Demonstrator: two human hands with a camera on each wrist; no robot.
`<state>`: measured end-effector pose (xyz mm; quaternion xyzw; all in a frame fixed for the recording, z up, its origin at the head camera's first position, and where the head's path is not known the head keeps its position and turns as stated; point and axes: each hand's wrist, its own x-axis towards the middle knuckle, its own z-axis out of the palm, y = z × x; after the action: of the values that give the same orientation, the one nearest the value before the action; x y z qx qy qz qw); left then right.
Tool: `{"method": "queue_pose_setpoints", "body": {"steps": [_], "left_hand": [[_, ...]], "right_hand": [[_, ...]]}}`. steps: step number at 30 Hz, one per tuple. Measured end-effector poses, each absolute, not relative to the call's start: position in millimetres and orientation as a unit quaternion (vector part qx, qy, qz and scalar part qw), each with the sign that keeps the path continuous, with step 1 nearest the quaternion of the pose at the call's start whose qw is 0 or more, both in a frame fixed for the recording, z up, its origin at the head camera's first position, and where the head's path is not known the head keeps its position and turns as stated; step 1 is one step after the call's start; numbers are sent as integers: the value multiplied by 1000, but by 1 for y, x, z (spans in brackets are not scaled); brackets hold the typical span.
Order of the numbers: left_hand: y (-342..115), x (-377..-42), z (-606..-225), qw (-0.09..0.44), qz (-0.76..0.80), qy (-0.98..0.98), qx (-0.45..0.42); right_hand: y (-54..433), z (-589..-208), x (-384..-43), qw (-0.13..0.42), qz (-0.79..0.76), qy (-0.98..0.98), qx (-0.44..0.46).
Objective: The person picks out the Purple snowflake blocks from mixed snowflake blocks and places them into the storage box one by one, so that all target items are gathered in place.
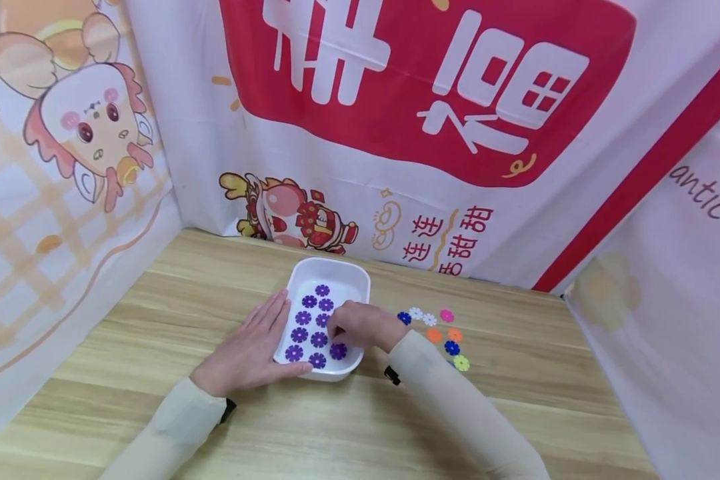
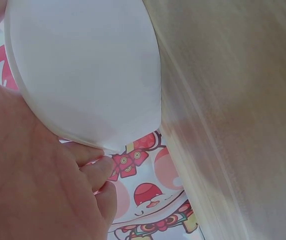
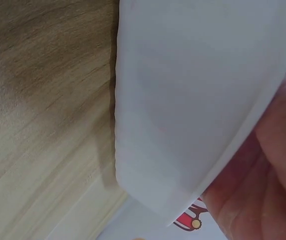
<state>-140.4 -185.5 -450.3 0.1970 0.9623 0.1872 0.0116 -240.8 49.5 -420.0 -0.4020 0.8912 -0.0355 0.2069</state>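
Note:
A white plastic tray (image 1: 360, 280) stands on the table, with several purple flower-shaped discs (image 1: 299, 335) lying in rows on its floor. My left hand (image 1: 255, 347) rests along the tray's left side, fingers straight on the rim and thumb across the near left corner. In the left wrist view, that palm lies beside the tray's white outer wall (image 2: 93, 75). Over the tray's right half, my right hand (image 1: 360, 325) reaches in with bent fingers, the fingertips at a purple disc (image 1: 338, 351) near the right wall. Whether they pinch it is hidden. The right wrist view shows mostly tray wall (image 3: 197, 100).
Right of the tray, loose flower discs lie on the wooden table (image 1: 516, 373): dark blue (image 1: 452, 348), white (image 1: 429, 320), pink (image 1: 447, 315), orange (image 1: 454, 335) and yellow-green (image 1: 461, 363). Printed cloth (image 1: 360, 167) hangs behind the table and at both sides.

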Motion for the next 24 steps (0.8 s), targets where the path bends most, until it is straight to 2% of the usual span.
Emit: {"method": "queue_pose_setpoints", "body": {"steps": [10,14,20,24], "left_hand": [[-187,-141,-451,12,191,961,201],[-187,-141,-453,12,192,960,202],[-189,-140,-456,14,193,961,197],[-191,-137,-456,9,193,962,195]], "right_hand": [[50,-421,-240,205,-43,892,-401],[56,-417,-239,185,-65,888,-416],[78,-404,-232,107,-74,884,-449],[101,-398,-222,27,-80,885,-459]]}}
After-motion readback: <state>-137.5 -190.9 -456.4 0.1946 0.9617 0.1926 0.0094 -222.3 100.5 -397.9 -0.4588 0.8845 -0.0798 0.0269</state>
